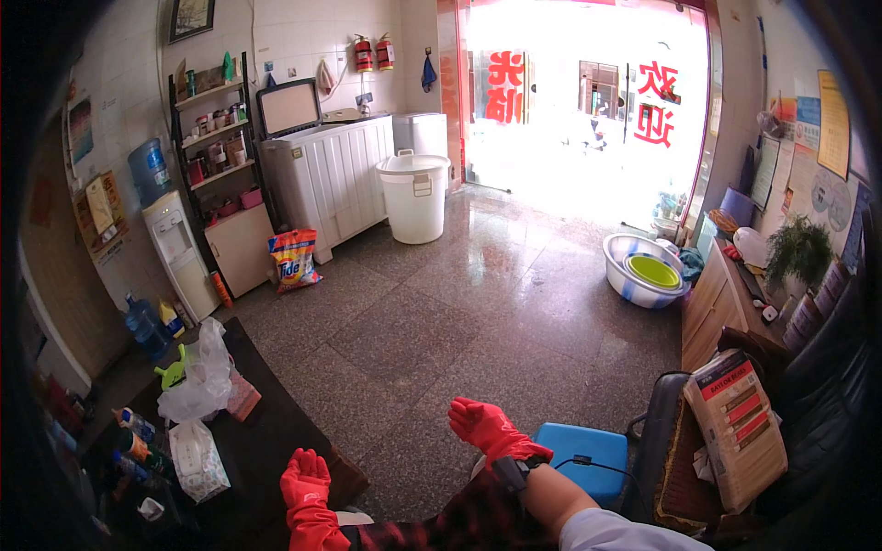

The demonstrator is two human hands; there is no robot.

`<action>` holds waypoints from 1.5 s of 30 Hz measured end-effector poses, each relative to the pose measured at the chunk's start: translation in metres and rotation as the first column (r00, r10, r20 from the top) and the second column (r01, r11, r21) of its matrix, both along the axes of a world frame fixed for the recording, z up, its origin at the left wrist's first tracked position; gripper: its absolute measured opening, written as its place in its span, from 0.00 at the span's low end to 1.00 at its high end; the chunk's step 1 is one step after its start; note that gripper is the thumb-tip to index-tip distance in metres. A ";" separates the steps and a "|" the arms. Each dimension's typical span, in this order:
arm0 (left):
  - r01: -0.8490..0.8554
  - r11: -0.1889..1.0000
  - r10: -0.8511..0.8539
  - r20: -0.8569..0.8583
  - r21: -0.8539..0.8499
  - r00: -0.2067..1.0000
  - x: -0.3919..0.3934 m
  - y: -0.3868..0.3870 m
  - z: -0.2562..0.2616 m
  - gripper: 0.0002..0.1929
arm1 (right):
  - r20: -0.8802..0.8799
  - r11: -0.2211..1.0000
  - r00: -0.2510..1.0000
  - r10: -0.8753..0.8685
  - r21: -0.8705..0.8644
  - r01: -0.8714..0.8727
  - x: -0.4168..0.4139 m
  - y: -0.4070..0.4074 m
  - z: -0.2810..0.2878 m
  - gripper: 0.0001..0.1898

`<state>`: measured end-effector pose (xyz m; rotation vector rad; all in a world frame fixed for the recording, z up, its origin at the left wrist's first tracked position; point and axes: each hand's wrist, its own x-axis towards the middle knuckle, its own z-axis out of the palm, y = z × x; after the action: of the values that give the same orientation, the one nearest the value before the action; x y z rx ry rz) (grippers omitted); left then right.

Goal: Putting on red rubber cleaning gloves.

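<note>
My left hand (306, 482), in a red rubber glove, is held palm up beside the edge of a dark table (262, 427), holding nothing; its fingers lie close together and slightly curled. My right hand (479, 423), in a matching red glove, is raised over the stone floor with curled fingers; whether they are fully closed is hard to tell, and no object shows in it. A dark device is strapped at my right wrist. Just right of that wrist is a blue plastic stool or box (586, 458), with a dark cable crossing in front of it.
On the dark table are a tissue pack (196, 461), plastic bags and bottles. A Tide detergent bag (295, 260) stands near a white washing machine (337, 179) and lidded bucket (413, 203). Basins (644, 272) lie near the glass door. At right, a chair holds a cardboard package (741, 427).
</note>
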<state>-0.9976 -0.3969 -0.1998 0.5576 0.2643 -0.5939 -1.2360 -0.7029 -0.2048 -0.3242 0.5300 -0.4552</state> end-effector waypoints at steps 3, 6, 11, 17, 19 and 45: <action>-0.003 1.000 0.003 -0.005 0.006 1.000 0.000 0.000 0.001 0.11 | -0.006 1.000 1.000 0.003 -0.012 -0.003 0.001 -0.001 -0.002 0.21; 0.001 1.000 -0.001 -0.003 0.003 1.000 0.001 0.000 -0.001 0.11 | -0.002 1.000 1.000 -0.001 -0.009 0.001 0.001 0.000 -0.003 0.21; 0.014 1.000 -0.014 0.004 -0.001 1.000 0.002 0.001 -0.004 0.11 | -0.009 1.000 1.000 -0.003 -0.004 0.003 0.001 0.000 -0.001 0.20; 0.009 1.000 -0.009 0.002 0.012 1.000 0.004 0.001 -0.006 0.11 | -0.014 1.000 1.000 0.004 -0.005 -0.004 0.000 -0.001 0.000 0.20; 0.010 1.000 -0.010 -0.002 0.001 1.000 0.005 0.002 -0.006 0.11 | -0.007 1.000 1.000 0.012 -0.003 -0.012 -0.001 -0.001 0.001 0.20; -0.042 0.999 0.042 -0.001 -0.019 0.999 0.002 0.000 -0.004 0.11 | 0.007 1.000 1.000 -0.010 -0.013 0.010 0.001 -0.004 -0.008 0.18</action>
<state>-0.9956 -0.3968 -0.2035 0.5326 0.2700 -0.5550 -1.2347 -0.7068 -0.2130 -0.3329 0.5225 -0.4691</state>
